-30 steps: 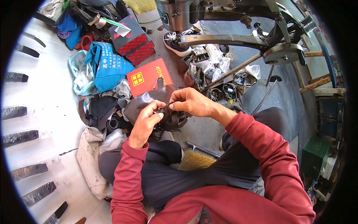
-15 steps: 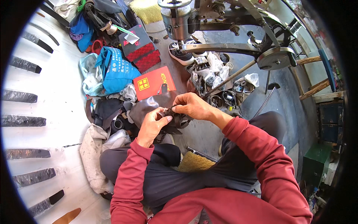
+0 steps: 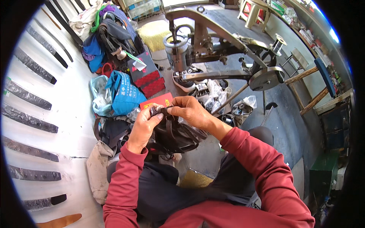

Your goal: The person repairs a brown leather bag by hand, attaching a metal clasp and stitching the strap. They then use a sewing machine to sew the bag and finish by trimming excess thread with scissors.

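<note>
While your left hand (image 3: 141, 123) and right hand (image 3: 191, 111) are pinching a dark leather bag (image 3: 170, 137) by its edge, its body is now coming nearer your lap (image 3: 161, 193). That is probably making the edge easier to handle.

Grey-blue floor (image 3: 287, 127) directly carries blue bag (image 3: 124, 90), pale-blue plastic bag (image 3: 101, 98), red box (image 3: 162, 99), dark white-soled shoes (image 3: 185, 85), cluster of clear plastic bags (image 3: 216, 91), yellow mat (image 3: 195, 179)

Cluttered workshop, metal sewing machine (image 3: 200, 38), thread spool (image 3: 279, 41), heaped cloth (image 3: 111, 31)
</note>
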A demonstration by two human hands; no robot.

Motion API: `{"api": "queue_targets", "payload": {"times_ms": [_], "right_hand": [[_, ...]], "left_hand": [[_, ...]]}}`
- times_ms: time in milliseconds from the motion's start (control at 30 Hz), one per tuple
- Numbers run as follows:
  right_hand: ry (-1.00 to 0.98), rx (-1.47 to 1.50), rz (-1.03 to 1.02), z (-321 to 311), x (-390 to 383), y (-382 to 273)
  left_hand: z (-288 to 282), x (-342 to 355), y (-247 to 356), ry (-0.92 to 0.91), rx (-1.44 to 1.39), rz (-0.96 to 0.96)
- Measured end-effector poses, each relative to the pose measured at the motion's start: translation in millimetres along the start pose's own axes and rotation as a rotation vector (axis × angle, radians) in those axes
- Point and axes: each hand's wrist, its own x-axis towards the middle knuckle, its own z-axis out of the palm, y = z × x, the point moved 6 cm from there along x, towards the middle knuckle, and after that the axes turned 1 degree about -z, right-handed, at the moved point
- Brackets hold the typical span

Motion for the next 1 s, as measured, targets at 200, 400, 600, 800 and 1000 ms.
{"api": "queue_targets", "payload": {"times_ms": [200,400,600,800,1000], "right_hand": [[0.105,-0.059,-0.046,-11.9,14.1,-33.3],[0.186,-0.061,0.029,-29.4,20.3,-11.1],[0.236,-0.040,0.092,-55.7,30.1,21.6],[0.272,0.069,0.099,-70.7,35.8,34.9],[0.286,0.138,0.070,-75.7,32.7,29.4]], "left_hand": [[12.5,26.8,36.1,-0.056,-0.121,0.065],[7.9,58.4,5.4,0.027,-0.037,0.067],[5.4,87.5,-24.4,0.019,0.004,0.009],[6.0,111.5,-31.5,0.006,0.009,-0.028],[5.2,125.6,-35.1,-0.031,-0.080,-0.088]]}}
